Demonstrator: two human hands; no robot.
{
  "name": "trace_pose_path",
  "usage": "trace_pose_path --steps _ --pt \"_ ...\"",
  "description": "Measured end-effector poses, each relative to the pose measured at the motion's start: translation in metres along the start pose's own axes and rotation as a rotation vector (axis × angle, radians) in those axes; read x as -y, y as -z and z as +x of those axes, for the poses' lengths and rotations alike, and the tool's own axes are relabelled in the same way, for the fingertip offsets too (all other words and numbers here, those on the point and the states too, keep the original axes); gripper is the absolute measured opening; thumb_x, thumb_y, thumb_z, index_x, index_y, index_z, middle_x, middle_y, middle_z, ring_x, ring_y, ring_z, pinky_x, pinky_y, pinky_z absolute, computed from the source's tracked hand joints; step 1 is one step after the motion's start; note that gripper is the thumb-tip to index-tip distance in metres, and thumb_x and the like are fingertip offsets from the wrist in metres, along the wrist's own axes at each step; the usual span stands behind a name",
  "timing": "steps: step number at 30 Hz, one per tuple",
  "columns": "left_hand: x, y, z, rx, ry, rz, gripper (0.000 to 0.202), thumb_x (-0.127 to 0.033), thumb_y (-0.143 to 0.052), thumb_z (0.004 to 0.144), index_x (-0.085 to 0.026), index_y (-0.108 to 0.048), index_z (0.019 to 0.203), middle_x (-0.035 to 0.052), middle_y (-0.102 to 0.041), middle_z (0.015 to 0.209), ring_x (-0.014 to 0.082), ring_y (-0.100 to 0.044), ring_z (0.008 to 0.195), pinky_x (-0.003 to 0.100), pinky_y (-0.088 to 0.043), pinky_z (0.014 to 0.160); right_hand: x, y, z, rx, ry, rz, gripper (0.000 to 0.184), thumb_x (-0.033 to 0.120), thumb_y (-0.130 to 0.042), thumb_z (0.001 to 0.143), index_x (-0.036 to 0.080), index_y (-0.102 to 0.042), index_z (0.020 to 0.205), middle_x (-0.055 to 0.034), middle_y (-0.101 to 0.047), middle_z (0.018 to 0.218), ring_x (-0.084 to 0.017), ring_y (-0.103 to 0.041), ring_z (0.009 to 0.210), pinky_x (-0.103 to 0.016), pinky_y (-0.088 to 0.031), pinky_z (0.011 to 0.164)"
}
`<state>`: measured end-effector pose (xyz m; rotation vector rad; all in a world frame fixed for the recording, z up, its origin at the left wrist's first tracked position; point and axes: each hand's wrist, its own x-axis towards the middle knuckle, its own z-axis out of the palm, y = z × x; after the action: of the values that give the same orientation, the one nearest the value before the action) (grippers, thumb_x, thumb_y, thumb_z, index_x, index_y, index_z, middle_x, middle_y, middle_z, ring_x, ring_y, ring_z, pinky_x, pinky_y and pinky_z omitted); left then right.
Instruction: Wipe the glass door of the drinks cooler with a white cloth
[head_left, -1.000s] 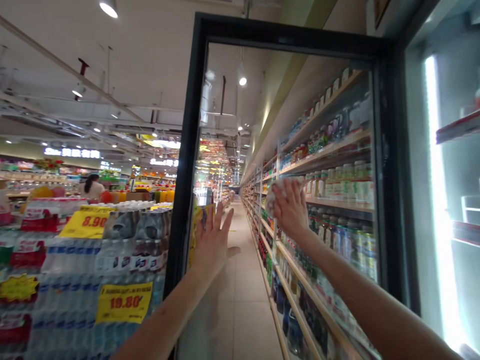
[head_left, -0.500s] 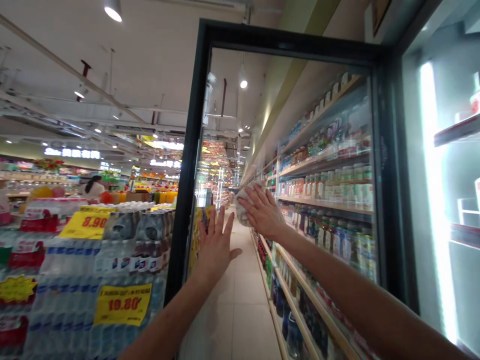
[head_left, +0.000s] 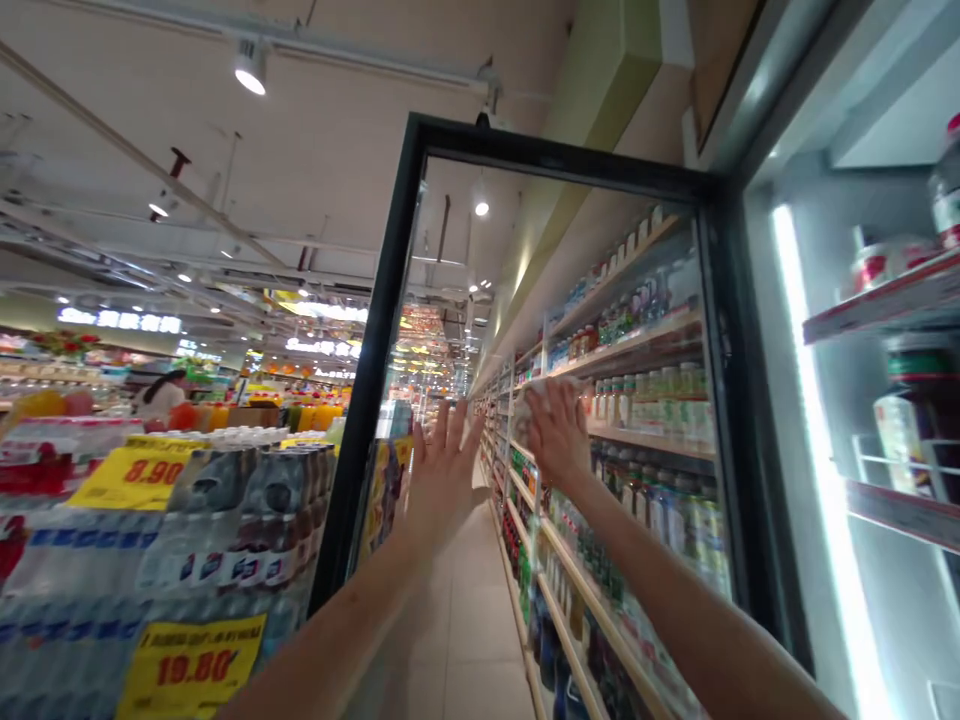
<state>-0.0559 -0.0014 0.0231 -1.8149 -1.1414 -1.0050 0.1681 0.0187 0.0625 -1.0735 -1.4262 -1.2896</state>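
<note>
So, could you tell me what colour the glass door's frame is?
The frame is black; head view.

shelves + floor, drinks aisle

wall shelves (head_left: 637, 345) run down the aisle's right side, seen thru the glass door (head_left: 358, 400). rows of bottles (head_left: 652, 385) stand upright on each level, w/ price strips along the front edges. cooler shelf (head_left: 877, 305) at far right carries red-white containers (head_left: 874, 265) & a bottle (head_left: 946, 190). tiled floor (head_left: 480, 620) runs btwn. stacked water packs (head_left: 187, 520) w/ yellow price tags (head_left: 187, 665) at left.

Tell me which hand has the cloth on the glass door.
The right hand: it presses a crumpled white cloth against the black-framed glass cooler door, while the left hand lies flat and empty on it.
</note>
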Motion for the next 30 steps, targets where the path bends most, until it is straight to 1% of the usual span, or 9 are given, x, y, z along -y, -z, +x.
trace_pose_path --steps 3,8,12,14,18,20,23,27,30 --pt "0.005 0.004 0.021 0.015 0.061 0.000 0.098 -0.059 -0.067 0.064 -0.024 -0.022 0.143 0.0130 -0.011 0.152 0.0350 -0.009 0.139 0.063 -0.020 0.105 -0.017 0.005 -0.005 0.050 0.067 -0.030 0.045 0.030 -0.038 0.088 0.027 -0.044 0.133 -0.0068 -0.032 0.146 -0.028 -0.021 0.137 -0.053 -0.026 0.107" --pt "0.008 0.002 0.021 0.027 0.047 0.014 0.098 -0.060 -0.065 0.066 -0.023 -0.018 0.144 0.0136 -0.009 0.153 0.0357 -0.006 0.139 0.063 -0.020 0.104 -0.054 0.011 -0.009 -0.197 -0.353 -0.086 0.049 0.032 -0.030 0.091 0.021 -0.037 0.139 -0.0153 -0.030 0.146 -0.034 -0.022 0.136 -0.064 -0.027 0.101" --pt "0.006 0.003 0.018 0.024 0.056 0.018 0.095 -0.058 -0.065 0.067 -0.023 -0.021 0.143 0.0150 -0.010 0.152 0.0359 -0.008 0.139 0.063 -0.019 0.104 -0.041 0.012 -0.021 -0.004 -0.009 -0.031 0.044 0.031 -0.035 0.090 0.025 -0.046 0.132 -0.0096 -0.032 0.146 -0.029 -0.022 0.137 -0.055 -0.031 0.104" --pt "0.005 0.004 0.019 0.031 0.055 0.020 0.094 -0.059 -0.064 0.068 -0.022 -0.022 0.143 0.0151 -0.010 0.152 0.0356 -0.008 0.139 0.063 -0.019 0.104 -0.054 0.019 -0.024 0.059 0.030 -0.012 0.043 0.031 -0.037 0.089 0.026 -0.048 0.130 -0.0077 -0.035 0.145 -0.028 -0.025 0.136 -0.052 -0.031 0.105" --pt "0.004 0.007 0.020 0.042 0.044 0.038 0.095 -0.059 -0.064 0.068 -0.021 -0.019 0.144 0.0158 -0.009 0.152 0.0370 -0.007 0.139 0.063 -0.020 0.104 -0.111 0.034 -0.015 -0.146 -0.495 -0.076 0.051 0.031 -0.030 0.089 0.007 -0.046 0.132 -0.0268 -0.035 0.139 -0.040 -0.028 0.131 -0.064 -0.027 0.099" --pt "0.004 0.006 0.020 0.045 0.047 0.043 0.096 -0.059 -0.064 0.068 -0.021 -0.019 0.144 0.0165 -0.009 0.152 0.0380 -0.006 0.139 0.064 -0.020 0.103 -0.118 0.032 -0.008 -0.195 -0.580 -0.094 0.056 0.031 -0.025 0.090 -0.001 -0.043 0.132 -0.0338 -0.032 0.137 -0.044 -0.026 0.130 -0.068 -0.025 0.096" --pt "0.006 0.004 0.020 0.044 0.045 0.035 0.095 -0.059 -0.064 0.068 -0.021 -0.021 0.144 0.0162 -0.010 0.152 0.0379 -0.006 0.139 0.064 -0.021 0.103 -0.081 0.020 -0.005 -0.124 -0.397 -0.067 0.049 0.032 -0.032 0.089 0.015 -0.046 0.132 -0.0185 -0.033 0.143 -0.035 -0.026 0.134 -0.058 -0.028 0.102" --pt "0.008 0.003 0.021 0.035 0.040 0.018 0.093 -0.058 -0.064 0.068 -0.020 -0.023 0.143 0.0154 -0.011 0.152 0.0367 -0.006 0.139 0.064 -0.020 0.104 -0.039 0.014 -0.012 0.098 0.163 -0.001 0.043 0.029 -0.041 0.086 0.027 -0.050 0.128 -0.0052 -0.035 0.145 -0.026 -0.024 0.136 -0.050 -0.029 0.106" --pt "0.006 0.004 0.021 0.049 0.035 0.018 0.094 -0.058 -0.064 0.068 -0.020 -0.022 0.143 0.0157 -0.009 0.152 0.0365 -0.007 0.139 0.064 -0.020 0.103 -0.063 0.021 -0.008 -0.008 -0.042 -0.025 0.043 0.029 -0.038 0.087 0.022 -0.050 0.128 -0.0103 -0.038 0.143 -0.029 -0.028 0.134 -0.052 -0.030 0.105"
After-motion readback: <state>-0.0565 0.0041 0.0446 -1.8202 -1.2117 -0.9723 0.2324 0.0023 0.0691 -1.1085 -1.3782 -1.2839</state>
